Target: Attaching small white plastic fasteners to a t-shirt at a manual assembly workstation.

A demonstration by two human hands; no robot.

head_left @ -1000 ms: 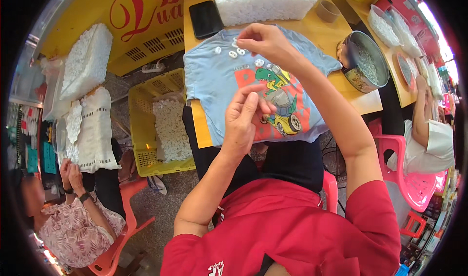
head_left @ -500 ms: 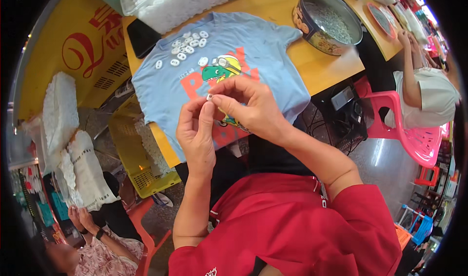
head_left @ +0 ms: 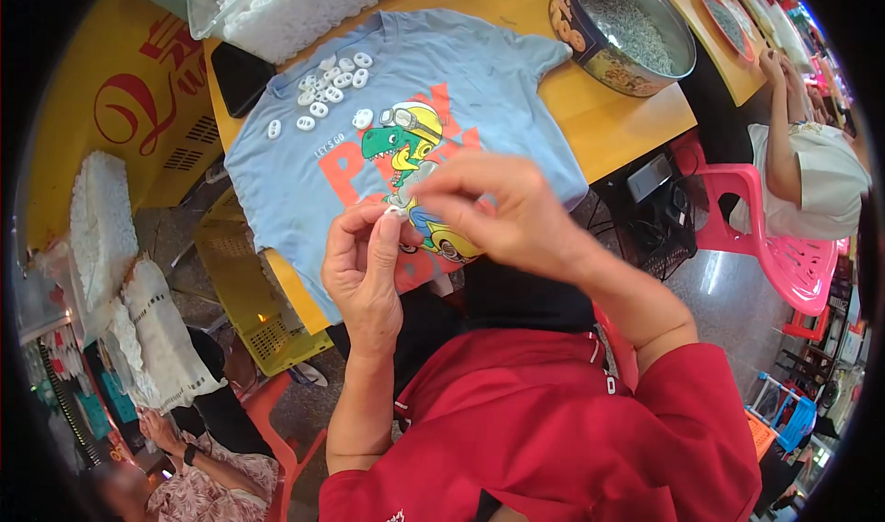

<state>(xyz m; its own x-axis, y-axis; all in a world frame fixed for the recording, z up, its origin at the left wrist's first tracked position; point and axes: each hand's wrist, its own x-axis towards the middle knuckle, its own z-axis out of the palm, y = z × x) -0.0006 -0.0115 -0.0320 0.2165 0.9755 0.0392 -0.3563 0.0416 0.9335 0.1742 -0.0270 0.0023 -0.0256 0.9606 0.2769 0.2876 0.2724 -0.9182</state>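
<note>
My left hand [head_left: 364,269] pinches a small white plastic piece [head_left: 395,211] between thumb and forefinger, above the lower part of a blue T-shirt [head_left: 516,89]. The piece resembles the oval two-holed ones on the shirt. Just to its right and slightly above is my right hand [head_left: 512,213], apart from the piece and blurred by motion; whether its fingers hold anything is unclear. Several white oval two-holed plastic pieces [head_left: 334,80] lie loosely grouped on the upper left of the shirt. One more piece [head_left: 362,117] rests beside the printed dinosaur.
A round tin [head_left: 627,34] of small silvery bits stands at the far right of the table [head_left: 613,135]. At the far left are a clear tub [head_left: 304,6] of white pieces and a black phone [head_left: 240,78]. A yellow crate [head_left: 267,315] sits below left. Other people sit on both sides.
My right hand has come away from the white piece, moving right. The left hand keeps the piece and has lowered slightly. The whole view has shifted a little.
</note>
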